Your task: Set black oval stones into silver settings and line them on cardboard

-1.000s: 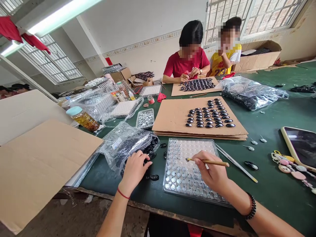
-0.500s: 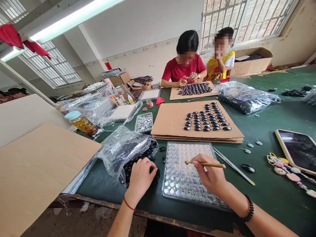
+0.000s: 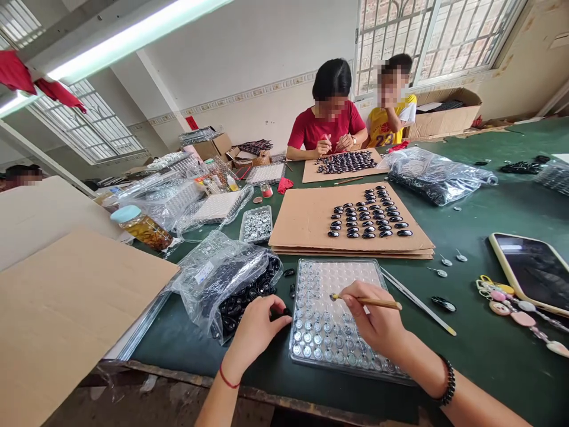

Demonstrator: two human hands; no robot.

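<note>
Left hand (image 3: 258,325) shifted right pinching black stone (image 3: 279,315), stick (image 3: 365,301) pointing left

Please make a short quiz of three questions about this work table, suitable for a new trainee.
1. True or false: the right hand holds a thin wooden stick over the clear plastic tray.
2. Where is the left hand?
A. on the phone
B. at the open plastic bag of black stones, fingers on a black stone
C. on the glass jar
3. Fill in: the rows of finished black pieces in front of the tray lie on a sheet of ____.

Key:
1. True
2. B
3. Cardboard
</note>
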